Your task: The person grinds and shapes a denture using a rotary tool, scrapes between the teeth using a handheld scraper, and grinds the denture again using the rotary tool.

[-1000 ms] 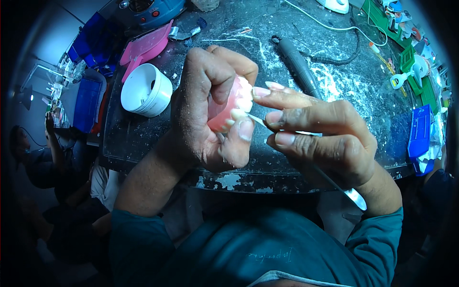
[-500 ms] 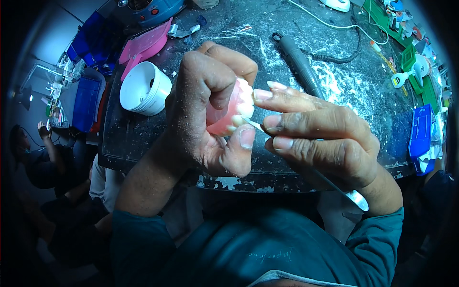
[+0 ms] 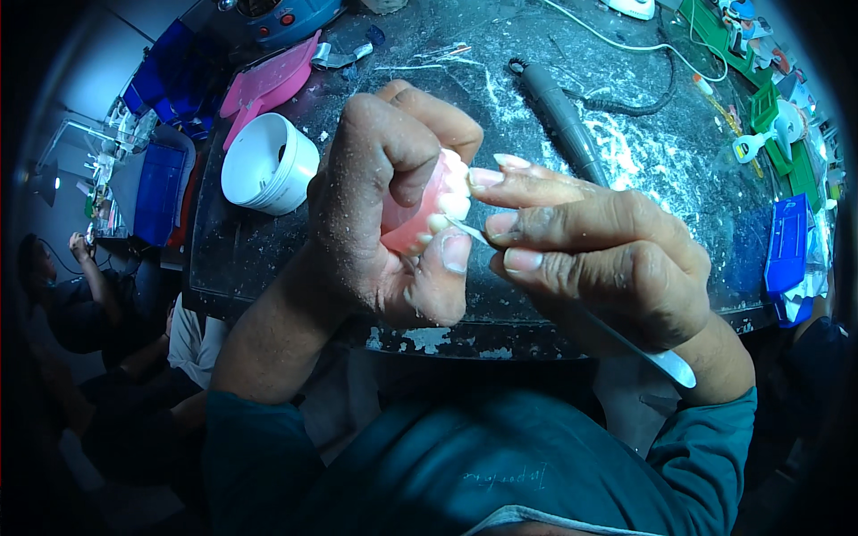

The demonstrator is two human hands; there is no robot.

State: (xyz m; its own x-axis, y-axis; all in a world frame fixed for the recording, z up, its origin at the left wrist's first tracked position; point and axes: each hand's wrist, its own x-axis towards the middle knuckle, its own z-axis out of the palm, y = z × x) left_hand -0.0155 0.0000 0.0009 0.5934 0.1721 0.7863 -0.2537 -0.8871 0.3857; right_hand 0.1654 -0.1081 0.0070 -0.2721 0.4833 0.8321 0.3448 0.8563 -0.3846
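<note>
Between the fingers and thumb of my left hand (image 3: 366, 196) is a denture (image 3: 420, 219) with a pink base and a curved row of white teeth. The teeth face right, and part of the base is hidden by my fingers. My right hand (image 3: 608, 241) pinches a thin metal wax carver (image 3: 675, 364) by its shaft. Its narrow tip meets the teeth just above my left thumb, while the broad, rounded end sticks out below my right hand. My right index fingertip rests near or against the front teeth.
A white tub (image 3: 273, 170) stands left of my hands, beside a pink dustpan-like scoop (image 3: 268, 85). A dark grey handpiece (image 3: 559, 116) with its cord lies beyond my right hand on the dusty black table (image 3: 483, 45). Blue bins (image 3: 161, 192) and another person (image 3: 80, 295) are at far left.
The carver's tip has shifted slightly left and down along the teeth, and its broad end has swung a little right. My left hand keeps its grip, with the denture tilted slightly.
</note>
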